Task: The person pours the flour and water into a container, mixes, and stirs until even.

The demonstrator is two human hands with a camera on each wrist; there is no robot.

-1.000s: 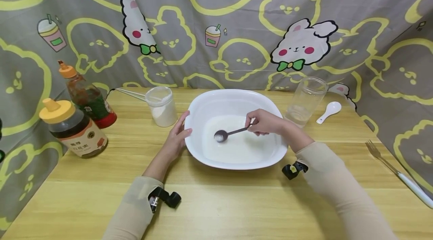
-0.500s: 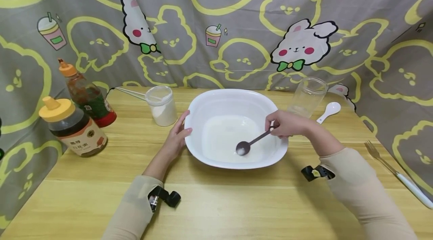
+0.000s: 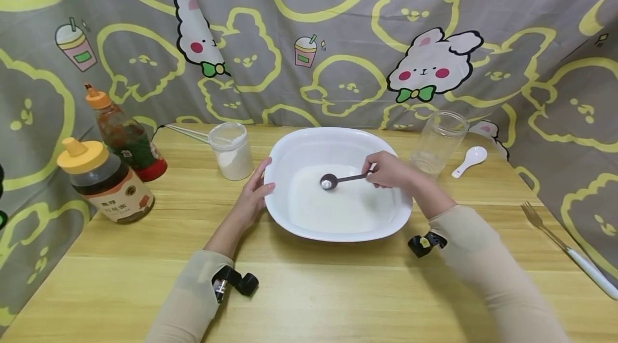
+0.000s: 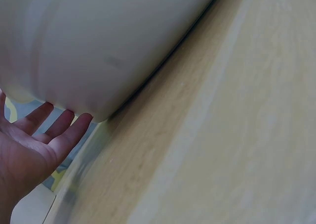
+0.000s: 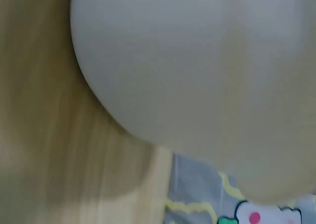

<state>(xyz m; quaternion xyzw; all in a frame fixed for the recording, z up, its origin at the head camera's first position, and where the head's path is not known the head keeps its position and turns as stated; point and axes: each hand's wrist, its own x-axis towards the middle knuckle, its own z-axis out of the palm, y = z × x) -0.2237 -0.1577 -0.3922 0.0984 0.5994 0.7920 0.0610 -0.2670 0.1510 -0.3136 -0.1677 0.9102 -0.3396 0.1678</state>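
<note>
The right wrist view is blurred, showing only the white basin wall, no hand. The fork handle runs off the head view's right edge. Bottle labels are too small to read.

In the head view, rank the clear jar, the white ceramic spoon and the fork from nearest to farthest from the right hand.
From the right hand:
1. Clear jar, just beyond it, to its right.
2. White ceramic spoon, farther right, past the jar.
3. Fork, by the table's right edge.

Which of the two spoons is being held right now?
The dark metal spoon, pinched by the right hand over the white basin. The white spoon lies untouched by the empty jar.
</note>
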